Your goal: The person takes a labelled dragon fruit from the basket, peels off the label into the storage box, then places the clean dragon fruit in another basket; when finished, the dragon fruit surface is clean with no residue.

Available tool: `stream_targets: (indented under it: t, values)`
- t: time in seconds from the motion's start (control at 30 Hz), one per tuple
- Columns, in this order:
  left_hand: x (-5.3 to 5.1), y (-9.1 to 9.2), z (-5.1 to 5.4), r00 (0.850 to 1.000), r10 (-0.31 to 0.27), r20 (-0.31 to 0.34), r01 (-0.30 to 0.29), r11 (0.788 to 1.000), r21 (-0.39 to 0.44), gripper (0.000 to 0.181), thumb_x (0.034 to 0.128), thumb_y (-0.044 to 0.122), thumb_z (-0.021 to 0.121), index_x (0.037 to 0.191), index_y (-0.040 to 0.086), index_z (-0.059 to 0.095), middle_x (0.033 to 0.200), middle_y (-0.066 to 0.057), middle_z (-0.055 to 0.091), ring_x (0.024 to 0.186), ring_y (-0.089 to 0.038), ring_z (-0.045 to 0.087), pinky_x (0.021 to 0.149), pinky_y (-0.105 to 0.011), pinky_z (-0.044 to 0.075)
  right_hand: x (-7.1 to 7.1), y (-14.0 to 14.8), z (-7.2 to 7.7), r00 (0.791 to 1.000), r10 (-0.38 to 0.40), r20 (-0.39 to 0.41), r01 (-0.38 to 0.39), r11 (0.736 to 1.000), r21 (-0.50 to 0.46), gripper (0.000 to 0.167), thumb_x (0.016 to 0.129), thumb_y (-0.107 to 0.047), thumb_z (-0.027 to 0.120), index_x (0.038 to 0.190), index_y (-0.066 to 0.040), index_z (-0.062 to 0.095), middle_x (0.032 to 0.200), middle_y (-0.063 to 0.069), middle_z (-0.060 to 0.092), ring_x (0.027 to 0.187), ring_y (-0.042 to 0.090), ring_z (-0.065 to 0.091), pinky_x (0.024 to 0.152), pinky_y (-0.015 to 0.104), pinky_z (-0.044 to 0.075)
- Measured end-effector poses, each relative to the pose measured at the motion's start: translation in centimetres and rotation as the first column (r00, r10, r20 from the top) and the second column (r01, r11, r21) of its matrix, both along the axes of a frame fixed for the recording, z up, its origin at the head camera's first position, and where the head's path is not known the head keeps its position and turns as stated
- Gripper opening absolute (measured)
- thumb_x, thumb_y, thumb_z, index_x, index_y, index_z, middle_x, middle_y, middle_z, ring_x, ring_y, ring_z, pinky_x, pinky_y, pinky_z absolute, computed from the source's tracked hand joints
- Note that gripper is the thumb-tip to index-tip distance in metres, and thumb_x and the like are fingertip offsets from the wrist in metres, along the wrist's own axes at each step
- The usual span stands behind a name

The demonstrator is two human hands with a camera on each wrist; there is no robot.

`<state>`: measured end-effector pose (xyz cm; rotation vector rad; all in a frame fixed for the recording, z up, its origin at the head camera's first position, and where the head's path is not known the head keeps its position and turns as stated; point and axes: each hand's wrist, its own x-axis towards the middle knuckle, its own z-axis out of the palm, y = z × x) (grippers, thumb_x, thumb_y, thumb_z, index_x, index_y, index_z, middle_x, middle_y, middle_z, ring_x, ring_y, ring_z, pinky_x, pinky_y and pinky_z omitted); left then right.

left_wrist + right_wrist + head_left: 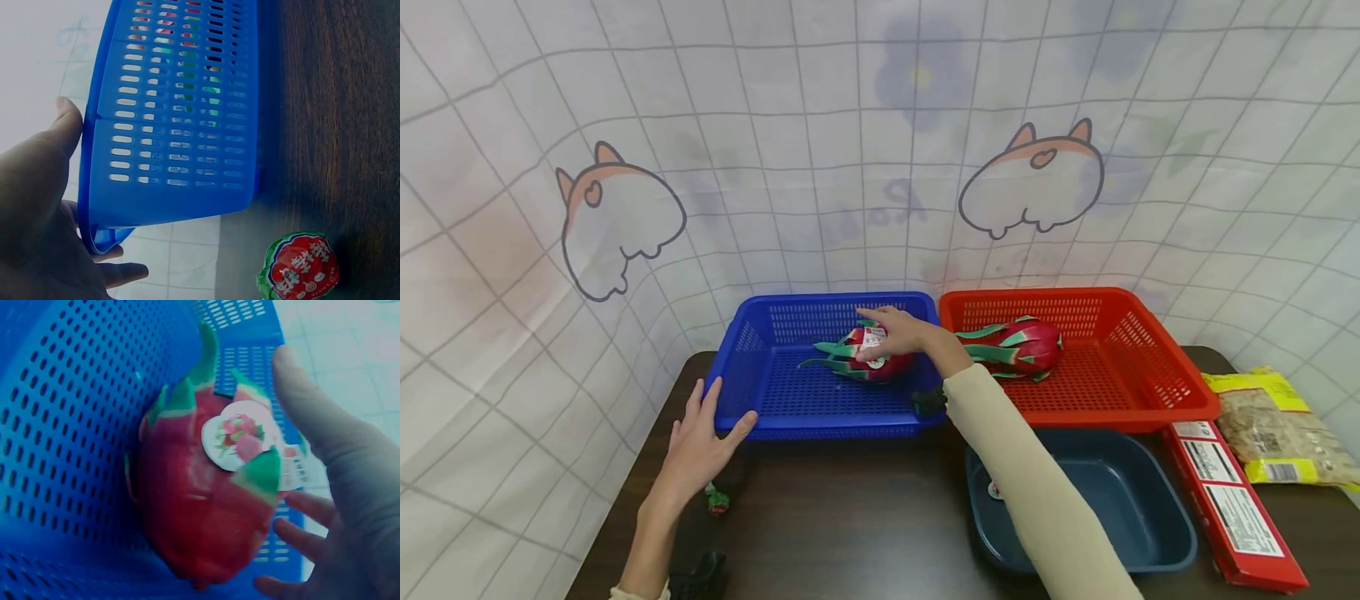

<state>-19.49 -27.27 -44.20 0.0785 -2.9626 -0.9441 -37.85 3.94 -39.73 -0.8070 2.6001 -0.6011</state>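
Observation:
A red dragon fruit (891,367) with green scales and white stickers lies in the blue basket (820,433). My right hand (898,329) is over it with fingers and thumb spread. In the right wrist view, the fingers (300,540) lie along the fruit's side, not curled round it; whether they touch it I cannot tell. My left hand (696,442) rests spread at the basket's front left corner. Its thumb (65,125) touches the rim, and the other fingers are straight. A small red and green wrapped candy (718,502) lies on the table near that hand.
Right of the blue basket stands a red basket (1120,417) holding dragon fruit (1030,346). In front of it is a dark blue basin (1120,500), partly behind my right sleeve. A red box (1236,508) and a yellow-labelled bag (1281,429) lie at the far right.

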Motion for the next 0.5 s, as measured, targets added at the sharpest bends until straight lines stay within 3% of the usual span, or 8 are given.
stream_targets:
  t: [0.17,0.33,0.5]
  values:
    - [0.0,0.0,0.0,1.0,-0.011,0.004,0.011,1.0,0.017,0.097,0.0918,0.061,0.051,0.156,0.008,0.002,0.16,-0.028,-0.005,0.143,-0.058,0.007,0.107,-0.077,0.0,0.0,-0.2,-1.1,0.996,-0.054,0.064,0.054,0.998,0.013,0.097,0.082,-0.05,0.071,0.156,-0.03,0.013,0.161,0.013,0.02,0.147,0.037,0.021,0.115,0.057,0.03]
    - [0.0,-0.1,-0.1,1.0,-0.012,0.007,0.012,0.999,0.031,0.099,0.0909,0.061,0.054,0.156,0.007,0.002,0.16,-0.028,-0.006,0.143,-0.058,0.005,0.107,-0.077,0.0,-0.1,-0.4,-1.8,0.995,-0.061,0.074,0.063,0.998,-0.028,0.099,0.08,-0.044,0.075,0.156,-0.029,0.012,0.157,0.015,0.029,0.141,0.037,0.03,0.113,0.056,0.034]
    - [0.0,-0.1,-0.1,1.0,-0.005,0.008,0.005,0.999,0.04,0.099,0.0905,0.061,0.054,0.156,0.008,0.002,0.16,-0.028,-0.006,0.143,-0.058,0.005,0.108,-0.077,0.0,-0.3,-0.6,-2.3,0.995,-0.076,0.068,0.08,0.995,-0.051,0.101,0.079,-0.04,0.077,0.156,-0.03,0.012,0.157,0.016,0.027,0.142,0.037,0.03,0.112,0.056,0.035]
